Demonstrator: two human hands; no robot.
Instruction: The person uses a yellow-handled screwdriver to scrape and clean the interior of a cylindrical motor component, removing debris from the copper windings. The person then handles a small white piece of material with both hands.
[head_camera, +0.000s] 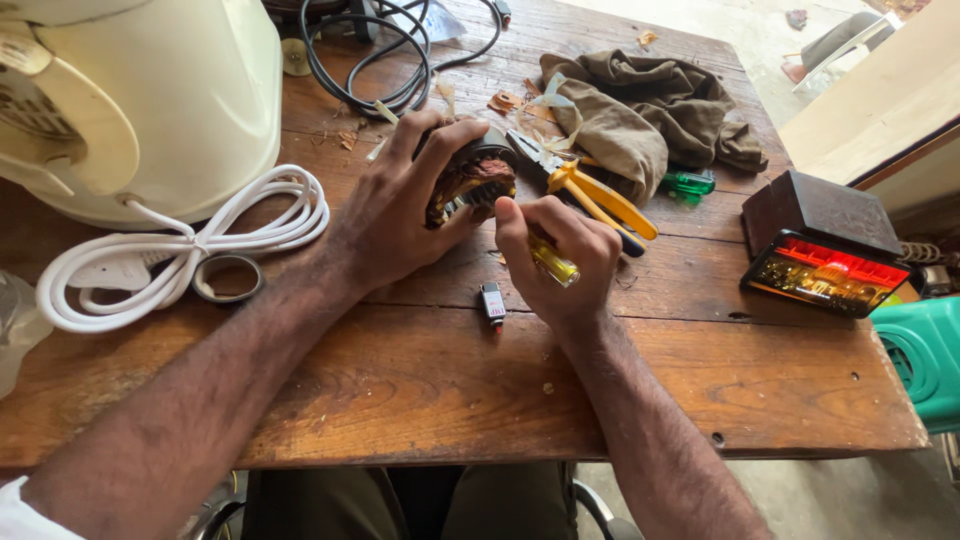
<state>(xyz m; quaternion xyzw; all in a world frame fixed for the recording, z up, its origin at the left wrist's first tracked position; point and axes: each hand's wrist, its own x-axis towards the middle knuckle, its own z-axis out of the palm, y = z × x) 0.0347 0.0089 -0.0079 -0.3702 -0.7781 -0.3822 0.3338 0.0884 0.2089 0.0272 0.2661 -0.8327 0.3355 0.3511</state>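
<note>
My left hand (400, 215) grips a small motor (470, 180) with brown copper windings, tilted on the wooden table (420, 380). My right hand (555, 255) holds a screwdriver (553, 262) with a clear yellow handle, its tip hidden at the motor. Yellow-handled pliers (590, 190) lie just behind my right hand. A small black lighter (492, 302) rests on the table in front of my hands.
A cream appliance body (150, 100) with a coiled white cord (180, 250) sits at the left, a tape ring (228, 278) beside it. A black cable (380, 60), olive cloth (640, 110), green screwdriver handle (688, 183) lie behind. A dark box (825, 245) stands right.
</note>
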